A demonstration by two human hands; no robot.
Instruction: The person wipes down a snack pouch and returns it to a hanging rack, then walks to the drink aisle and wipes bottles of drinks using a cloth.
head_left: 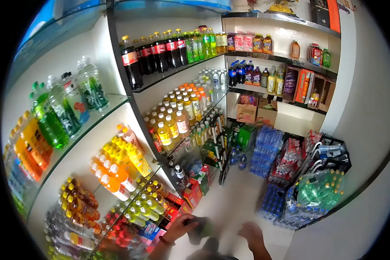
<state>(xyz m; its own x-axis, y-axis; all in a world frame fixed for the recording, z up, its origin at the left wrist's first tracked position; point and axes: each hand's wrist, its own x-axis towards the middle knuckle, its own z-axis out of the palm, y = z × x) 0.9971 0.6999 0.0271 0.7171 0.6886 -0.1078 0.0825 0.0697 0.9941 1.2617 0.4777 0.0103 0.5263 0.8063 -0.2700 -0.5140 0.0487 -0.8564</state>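
Low in the head view, my left hand (180,227) has its fingers wrapped round a dark, blurred object (198,230), too smeared to identify. A band circles that wrist. To the right, my right hand (251,235) is raised over the pale floor (231,203), fingers apart and somewhat blurred, touching nothing. Nearest to my left hand are red cartons (192,194) and blue boxes (150,232) at the foot of the left shelves.
Glass shelves on the left hold orange bottles (117,177), green bottles (49,120) and cola bottles (130,60). Wrapped packs of blue bottles (266,149) and green bottles (320,189) stand on the right. A folded ladder-like frame (223,149) leans by the shelves.
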